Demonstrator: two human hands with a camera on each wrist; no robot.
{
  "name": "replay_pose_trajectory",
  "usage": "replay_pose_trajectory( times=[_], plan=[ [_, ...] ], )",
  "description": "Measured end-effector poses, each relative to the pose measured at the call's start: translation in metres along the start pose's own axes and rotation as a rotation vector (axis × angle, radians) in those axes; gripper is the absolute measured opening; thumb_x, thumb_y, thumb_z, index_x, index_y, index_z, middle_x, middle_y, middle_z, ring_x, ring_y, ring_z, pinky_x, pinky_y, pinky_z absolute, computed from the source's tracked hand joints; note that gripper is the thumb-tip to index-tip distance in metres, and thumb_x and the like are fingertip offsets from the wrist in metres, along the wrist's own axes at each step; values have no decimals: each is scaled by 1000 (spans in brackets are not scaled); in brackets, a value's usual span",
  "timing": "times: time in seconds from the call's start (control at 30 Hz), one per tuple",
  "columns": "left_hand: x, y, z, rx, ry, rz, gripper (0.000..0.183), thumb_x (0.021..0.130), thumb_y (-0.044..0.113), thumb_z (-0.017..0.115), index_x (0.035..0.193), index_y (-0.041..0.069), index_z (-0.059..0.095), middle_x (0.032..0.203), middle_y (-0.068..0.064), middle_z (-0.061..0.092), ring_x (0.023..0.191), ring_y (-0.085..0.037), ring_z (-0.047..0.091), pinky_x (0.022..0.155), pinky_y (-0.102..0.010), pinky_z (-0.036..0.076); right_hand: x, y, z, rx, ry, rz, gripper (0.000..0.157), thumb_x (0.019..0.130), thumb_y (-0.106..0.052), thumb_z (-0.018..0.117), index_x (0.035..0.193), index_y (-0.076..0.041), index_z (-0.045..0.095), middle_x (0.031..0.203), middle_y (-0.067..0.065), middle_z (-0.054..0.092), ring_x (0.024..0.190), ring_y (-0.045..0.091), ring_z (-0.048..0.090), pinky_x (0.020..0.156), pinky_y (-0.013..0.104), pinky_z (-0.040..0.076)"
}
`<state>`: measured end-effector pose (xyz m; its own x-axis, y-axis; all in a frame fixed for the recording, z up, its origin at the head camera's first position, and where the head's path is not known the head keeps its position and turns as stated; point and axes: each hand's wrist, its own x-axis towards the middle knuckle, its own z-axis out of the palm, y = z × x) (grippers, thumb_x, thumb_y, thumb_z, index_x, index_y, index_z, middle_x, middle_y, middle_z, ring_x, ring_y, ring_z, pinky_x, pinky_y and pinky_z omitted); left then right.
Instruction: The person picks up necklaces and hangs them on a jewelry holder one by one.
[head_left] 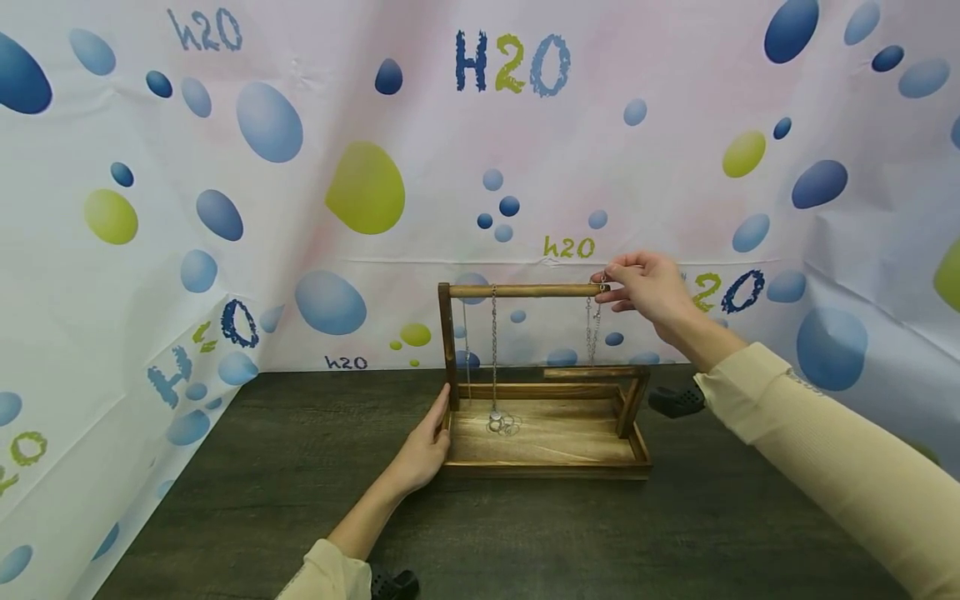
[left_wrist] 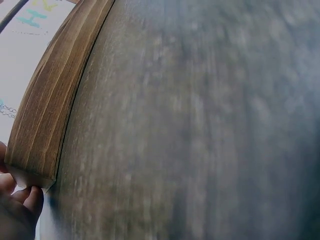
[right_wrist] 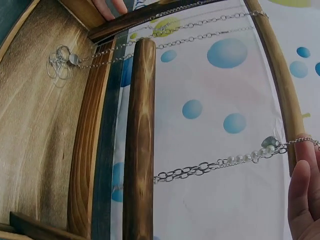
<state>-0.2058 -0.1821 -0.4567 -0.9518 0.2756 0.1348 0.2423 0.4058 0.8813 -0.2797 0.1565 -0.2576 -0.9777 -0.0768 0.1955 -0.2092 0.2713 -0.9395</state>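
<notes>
A wooden jewelry stand (head_left: 547, 471) sits on the dark table, with a tray base, a tall left post and an upper bar (head_left: 536, 291). Along the tray's left end, beside the post, my left hand (head_left: 422, 454) rests with fingers extended; in the left wrist view its fingertips (left_wrist: 34, 197) touch the wood's corner. At the bar's right end my right hand (head_left: 648, 287) pinches a silver chain necklace (right_wrist: 245, 158) with pearls and a heart charm. That chain hangs doubled from the bar, passing behind the lower bar (right_wrist: 140, 140) in the right wrist view.
Other silver chains (head_left: 494, 350) hang from the bar's left part; a round pendant and thin rings (head_left: 506, 423) lie low in the tray. A short post carries the lower bar at right. Behind the stand rises a patterned backdrop (head_left: 427, 150).
</notes>
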Motion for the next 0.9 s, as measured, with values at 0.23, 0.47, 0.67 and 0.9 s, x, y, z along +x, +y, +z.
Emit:
replay_pose_trajectory(
  times=[0.23,0.47,0.67,0.9],
  plan=[
    [0,-1,0,-2,-4,2,76,100,-10,36,164,17,5,166,-17,9,150,-37,15,66,-36,42,1,-1,14,31,-21,-10,22,106,-18,52,115,2,54,108,8,74,82,14,74,70,30,58],
    [-1,0,0,-3,-1,-2,75,101,-10,36,164,18,6,166,-17,9,150,-37,17,63,-37,41,3,-5,28,39,-55,-14,26,106,-20,51,118,3,55,118,18,69,84,14,74,72,28,58],
    [-1,-1,0,-12,0,4,76,101,-10,36,164,20,7,166,-17,9,150,-37,16,59,-36,41,4,-10,39,59,-71,-8,25,106,-19,52,117,3,55,124,23,66,84,15,74,74,31,58],
    [-1,-2,1,-5,2,1,76,100,-10,36,164,19,7,166,-17,9,150,-37,15,67,-38,42,9,-10,54,88,-81,5,24,106,-17,52,119,3,54,123,21,67,86,19,74,75,33,58]
  ],
)
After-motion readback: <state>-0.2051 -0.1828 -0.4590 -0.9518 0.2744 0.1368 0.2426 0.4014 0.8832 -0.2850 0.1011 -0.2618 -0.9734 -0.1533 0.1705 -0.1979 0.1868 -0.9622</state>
